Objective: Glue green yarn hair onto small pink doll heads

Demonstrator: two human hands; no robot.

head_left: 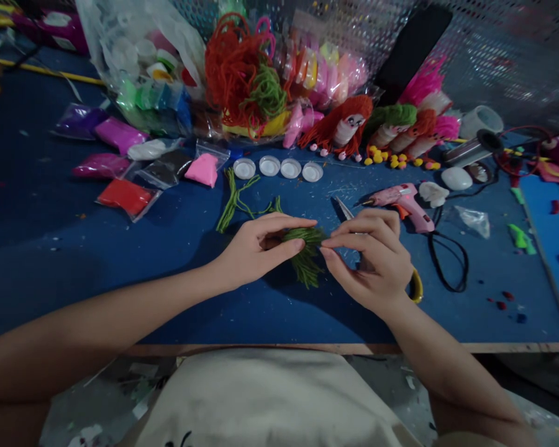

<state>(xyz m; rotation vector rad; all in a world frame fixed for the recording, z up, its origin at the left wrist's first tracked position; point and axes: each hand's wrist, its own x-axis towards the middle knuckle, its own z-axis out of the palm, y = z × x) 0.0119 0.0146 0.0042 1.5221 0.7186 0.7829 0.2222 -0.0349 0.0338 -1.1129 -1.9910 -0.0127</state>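
Over the front middle of the blue table, my left hand (265,245) is closed around a bundle of green yarn (307,264), its loose strands fanned toward me. My right hand (375,254) has thumb and fingertips pinched at the right edge of that bundle; any single strand between them is too small to make out. Beneath my right hand lie scissors (343,208), with the blades pointing away and a yellow handle showing at the right. Loose green yarn strands (230,205) rest on the table beyond my left hand.
Several white caps (269,166) form a row behind my hands. A pink glue gun (403,205) with a black cord lies right. Yarn-haired dolls (349,127), orange yarn (233,68) and bagged clay stand along the back. Packets, including a red packet (125,197), lie left.
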